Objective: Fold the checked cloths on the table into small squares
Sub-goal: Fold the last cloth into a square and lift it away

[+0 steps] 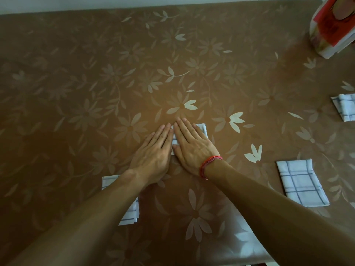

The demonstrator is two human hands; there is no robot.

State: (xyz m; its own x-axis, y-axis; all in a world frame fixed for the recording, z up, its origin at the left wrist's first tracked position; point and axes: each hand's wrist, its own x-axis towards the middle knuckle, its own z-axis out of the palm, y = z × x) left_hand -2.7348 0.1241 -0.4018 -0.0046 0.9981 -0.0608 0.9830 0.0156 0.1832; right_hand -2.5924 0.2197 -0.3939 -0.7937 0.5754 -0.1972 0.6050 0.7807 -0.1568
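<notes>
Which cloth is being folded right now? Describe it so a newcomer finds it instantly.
On the brown floral table, find the left hand and right hand lying flat side by side mid-table. The cloth is mostly under the right hand. The three other cloths have no hand on them: one at the near left, two at the right.

The table (pixel 76 73) is covered with a brown sheet printed with pale flowers. A small folded cloth (pixel 203 129) is pressed flat under the fingers (pixel 184 129). Three more checked cloths are laid folded: a near-left cloth (pixel 132 213) behind the fingers, a right cloth (pixel 299 181) nearer than the fingertips, and an edge cloth (pixel 343 108) far right of them. A red-and-white carton (pixel 330 27) is stood well beyond the fingers, to the right.
</notes>
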